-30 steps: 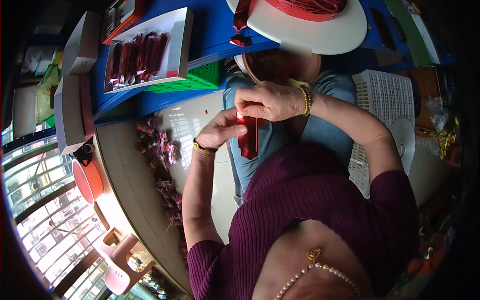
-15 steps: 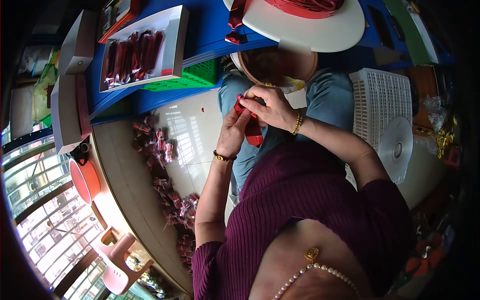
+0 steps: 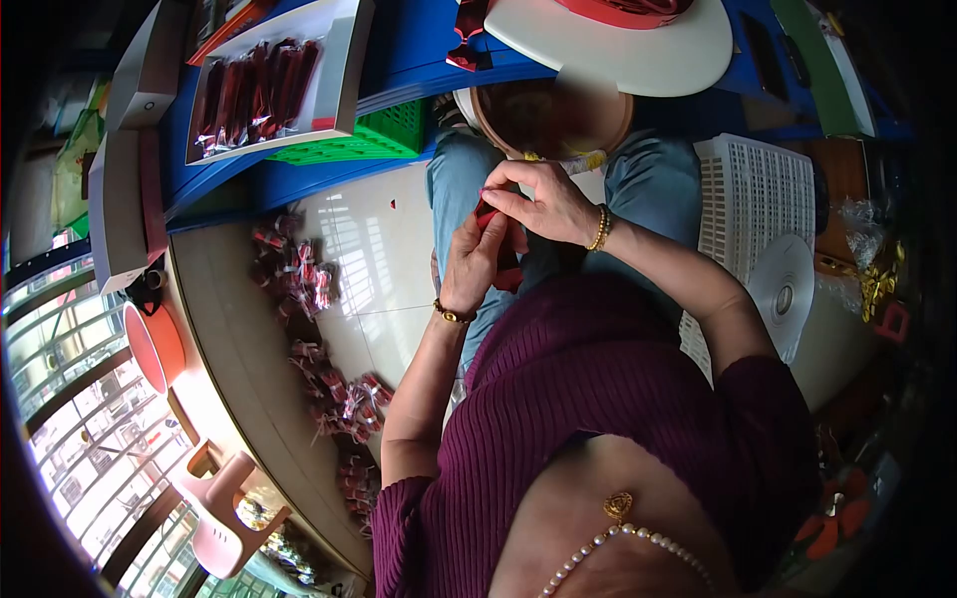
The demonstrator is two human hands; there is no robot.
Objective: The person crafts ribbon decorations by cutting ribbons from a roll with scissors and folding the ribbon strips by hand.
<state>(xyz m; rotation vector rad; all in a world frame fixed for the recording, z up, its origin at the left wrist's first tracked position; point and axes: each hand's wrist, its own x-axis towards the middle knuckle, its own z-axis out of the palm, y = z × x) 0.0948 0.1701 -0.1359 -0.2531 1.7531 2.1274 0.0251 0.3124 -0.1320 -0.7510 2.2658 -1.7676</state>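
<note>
A shiny red ribbon [image 3: 507, 280] is held in front of my lap, and its lower end hangs below my fingers. My left hand [image 3: 469, 267] is closed around the ribbon's middle, thumb pressed on it. The thumb and forefinger of my right hand [image 3: 548, 204] pinch its upper end, just above the left thumb. My fingers cover most of the ribbon, so its folds cannot be made out. Beyond my hands, a brown-rimmed round tub [image 3: 614, 112] stands between my knees.
On the blue table [image 3: 409, 65] are a white box [image 3: 342, 85] of wrapped dark-red strips, another red ribbon [image 3: 465, 45], and a white round board [image 3: 648, 65] bearing a red coil. Bundled red pieces [image 3: 349, 399] lie on the floor at left. A white basket [image 3: 753, 189] and disc [image 3: 783, 284] stand at right.
The view has shifted slightly. Both hands stay on the ribbon; my fingers now cover more of it, and its hanging end shows less.
</note>
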